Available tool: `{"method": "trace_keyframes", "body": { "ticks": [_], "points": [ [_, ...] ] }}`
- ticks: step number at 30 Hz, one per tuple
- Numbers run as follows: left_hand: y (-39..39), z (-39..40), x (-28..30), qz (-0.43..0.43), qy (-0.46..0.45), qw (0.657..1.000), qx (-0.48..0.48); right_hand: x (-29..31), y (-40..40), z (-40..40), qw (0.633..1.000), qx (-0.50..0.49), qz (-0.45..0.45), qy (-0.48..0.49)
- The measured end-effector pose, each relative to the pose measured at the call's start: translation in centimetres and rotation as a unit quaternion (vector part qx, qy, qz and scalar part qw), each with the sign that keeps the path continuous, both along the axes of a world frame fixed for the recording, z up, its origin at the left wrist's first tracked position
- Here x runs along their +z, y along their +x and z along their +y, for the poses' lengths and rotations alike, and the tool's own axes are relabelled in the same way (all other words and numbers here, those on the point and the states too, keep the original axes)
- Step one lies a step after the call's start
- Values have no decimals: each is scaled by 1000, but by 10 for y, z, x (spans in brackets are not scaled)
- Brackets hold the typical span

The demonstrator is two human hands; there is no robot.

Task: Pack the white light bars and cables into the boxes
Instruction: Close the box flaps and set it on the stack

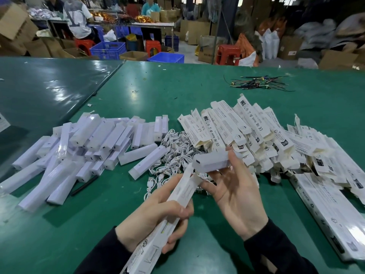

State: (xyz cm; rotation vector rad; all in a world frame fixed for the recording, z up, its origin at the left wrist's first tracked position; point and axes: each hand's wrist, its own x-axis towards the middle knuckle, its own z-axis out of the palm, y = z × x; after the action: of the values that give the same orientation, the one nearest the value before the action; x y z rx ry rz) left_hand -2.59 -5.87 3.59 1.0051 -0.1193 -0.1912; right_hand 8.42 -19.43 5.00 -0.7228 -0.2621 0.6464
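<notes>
White light bars and their long printed cardboard boxes are what both hands are busy with, low over the green table mat (197, 91). Nearest the camera, the left hand (158, 216) has its fingers wrapped around one slim white box (158, 230), which slants from the bottom edge up toward the centre with its end flap open. Just beyond, the right hand (235, 194) holds a translucent white light bar (212, 162) between thumb and fingertips, palm turned toward the camera; the bar's dark-slotted end sits just beside the box's open mouth (whether it has entered the box cannot be told). Both wrists wear dark sleeves.

Behind the hands lies a tangle of coiled white cables (173, 153). To its left spreads a loose pile of white light bars (88, 147), lying across one another at many angles, with a thin black rod (85, 185) beside them. To the right, a heap of flattened and half-formed printed boxes (256, 135) leans together, and a row of closed boxes (331, 210) lies along the right edge.

Farther back on the mat rests a small bundle of thin dark wires (258, 83). Past the table stand blue plastic crates (108, 49), red stools and cardboard cartons, with seated people working at another bench.
</notes>
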Motion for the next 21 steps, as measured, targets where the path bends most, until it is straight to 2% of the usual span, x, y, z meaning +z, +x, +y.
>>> {"method": "trace_keyframes", "body": {
  "ticks": [6, 11, 14, 17, 21],
  "points": [
    [-1, -1, -5, -17, -46, 999, -24, -5, 6, 2, 997, 4, 62, -39],
    [-3, 7, -15, 50, 17, 999, 0, -7, 13, 1, 996, -18, 87, -16],
    [-3, 9, -16, 61, 1, 998, -3, -11, 14, 0, 997, -45, 22, -51],
    [0, 10, -15, 62, 31, 998, -1, -8, 11, -1, 993, -30, -68, -88],
    [-1, 11, -11, 63, 47, 997, -5, -3, 12, -4, 992, 2, -116, -53]
  ]
}}
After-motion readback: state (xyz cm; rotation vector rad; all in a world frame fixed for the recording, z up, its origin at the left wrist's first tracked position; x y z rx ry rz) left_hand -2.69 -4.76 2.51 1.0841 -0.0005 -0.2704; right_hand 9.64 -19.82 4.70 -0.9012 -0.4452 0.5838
